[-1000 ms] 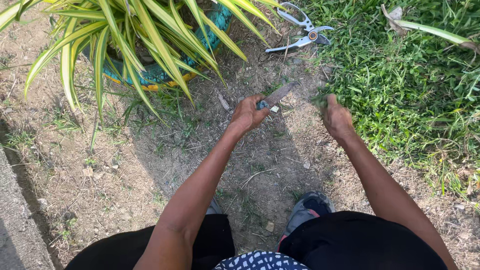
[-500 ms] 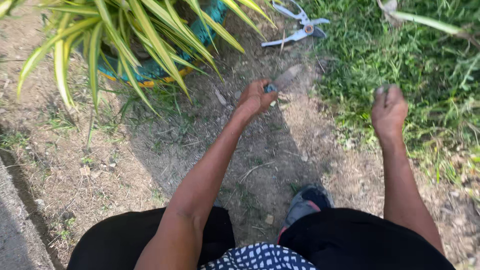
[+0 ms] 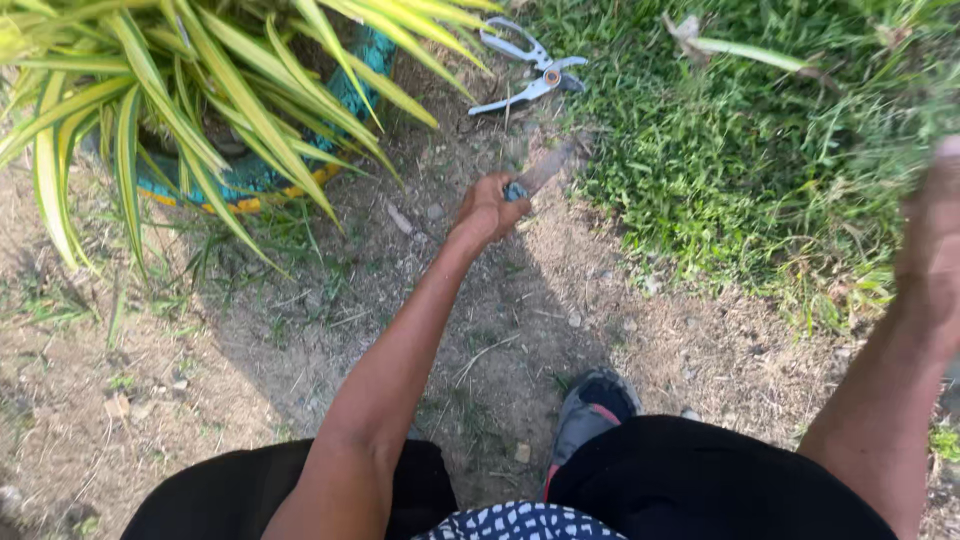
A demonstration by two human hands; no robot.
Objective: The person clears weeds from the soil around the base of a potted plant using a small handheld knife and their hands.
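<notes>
The left hand is clenching the handle of a small knife, whose dull, worn blade is pointing up and to the right over the bare ground, just short of where the grass begins. The tool is looking stiff and light, a one-handed thing; the blade seems rusty or dirt-coated, so it is likely rough rather than slippery, and the wrapped handle, already inside the fist, is the safe place to take hold. The blade's edge itself is too small to judge.

The right hand is rising at the right edge of the view, blurred by motion; whether it is open, closed or holding anything I cannot tell.

Beyond the knife, a pair of garden shears with pale grey handles is lying on the soil where it meets the grass, well apart from both hands. They are looking heavier and rigid, best lifted by the two handles.

At the upper left, a plant with long yellow-green striped leaves is growing out of a teal planter with a yellow band along its lower rim. No packages, labels or signs are showing. The person's grey shoe is resting on the soil below.
</notes>
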